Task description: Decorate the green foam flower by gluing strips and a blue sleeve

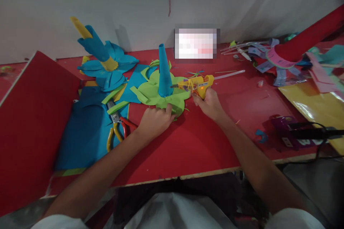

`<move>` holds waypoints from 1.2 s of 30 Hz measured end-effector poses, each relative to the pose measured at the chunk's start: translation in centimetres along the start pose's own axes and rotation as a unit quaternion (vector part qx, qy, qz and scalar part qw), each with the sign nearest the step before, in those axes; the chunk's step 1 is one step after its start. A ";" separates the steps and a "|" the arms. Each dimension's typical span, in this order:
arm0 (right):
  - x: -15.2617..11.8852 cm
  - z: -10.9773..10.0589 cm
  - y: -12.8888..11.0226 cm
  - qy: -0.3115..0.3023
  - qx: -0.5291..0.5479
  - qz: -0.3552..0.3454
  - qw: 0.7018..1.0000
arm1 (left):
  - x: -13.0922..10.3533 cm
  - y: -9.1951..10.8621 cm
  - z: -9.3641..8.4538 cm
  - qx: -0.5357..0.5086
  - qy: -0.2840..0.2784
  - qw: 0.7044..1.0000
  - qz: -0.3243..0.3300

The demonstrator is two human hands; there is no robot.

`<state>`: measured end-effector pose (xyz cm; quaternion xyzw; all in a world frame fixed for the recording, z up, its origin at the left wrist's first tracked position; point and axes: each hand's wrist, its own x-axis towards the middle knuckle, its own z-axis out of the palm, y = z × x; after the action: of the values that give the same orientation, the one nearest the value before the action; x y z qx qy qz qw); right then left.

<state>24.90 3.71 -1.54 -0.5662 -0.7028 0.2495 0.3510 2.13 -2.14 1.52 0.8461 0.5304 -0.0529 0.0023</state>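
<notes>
A yellow hot glue gun (197,84) is gripped in my right hand (211,103), a clear glue stick (229,74) poking out of its back. Its nozzle touches or nearly touches the base of a blue paper cone (165,75). That cone stands upright on a green flower-shaped foam sheet (149,91). My left hand (157,120) rests at the sheet's near edge, its fingers curled on a petal. Beside my left wrist lie pliers (122,128) with red handles and scissors (111,132) with yellow handles, partly covered by green strips (118,107).
A finished-looking blue flower (107,68) stands at the back left, near blue sheets (80,136) and a red panel (29,125). A phone-like screen (197,43) leans on the wall. Rightward are a purple box (286,132), a black cable (319,132), a yellow packet (309,103) and a red cone (306,39).
</notes>
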 end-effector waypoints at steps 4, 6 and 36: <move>0.1 0.2 0.0 0.034 -0.067 0.022 0.997 | -0.1 0.0 0.3 -0.008 0.013 1.000 0.015; 0.1 0.4 0.0 0.036 -0.114 0.012 0.993 | -0.1 0.0 0.4 -0.005 0.020 0.999 0.027; -0.7 0.3 -2.0 -0.060 -0.355 0.001 0.933 | -0.1 -0.3 1.1 0.016 0.053 0.996 0.068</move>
<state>23.43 2.58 -0.36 -0.6384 -0.7649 0.0175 0.0847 1.77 -2.14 0.43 0.8820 0.4697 -0.0161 -0.0354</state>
